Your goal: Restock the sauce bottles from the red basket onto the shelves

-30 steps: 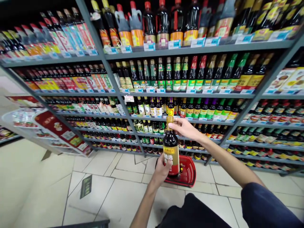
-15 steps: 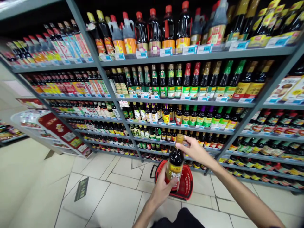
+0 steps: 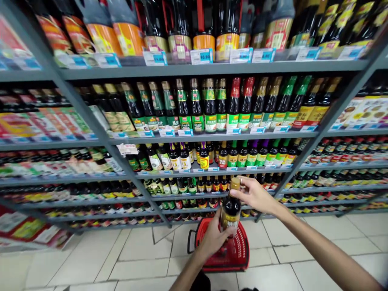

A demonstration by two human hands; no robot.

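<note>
Lower now than half a second back, the bottle [image 3: 230,210] has sunk toward the basket [image 3: 239,252], and the view has swung closer to the shelves.

Both hands have the bottle in their grip. The left hand [image 3: 214,238] wraps its lower body, fingers curled round the yellow label. The right hand [image 3: 256,195] is closed over the neck from 3 o'clock, fingertips at the gold cap [image 3: 235,184]. The bottle is smooth dark glass or plastic, round-shouldered, narrow-necked and tilted slightly, directly above the basket. Its base is hidden behind the left hand, and the label print is too small to read.

At 6 o'clock from the bottle sits the red plastic basket, open lattice walls, a black handle [image 3: 190,241] folded at 9 o'clock. What lies inside it cannot be made out. It stands on a floor [image 3: 121,258] of pale glossy tiles with dark grout lines.

Beyond, from 9 through 12 to 3 o'clock, grey metal shelves [image 3: 212,69] run in tiers, packed with dark sauce bottles [image 3: 209,105] with green, red and gold caps. Price tags [image 3: 200,56] line the shelf edges. The top row is cut off at the frame, and the left side is blurred.
</note>
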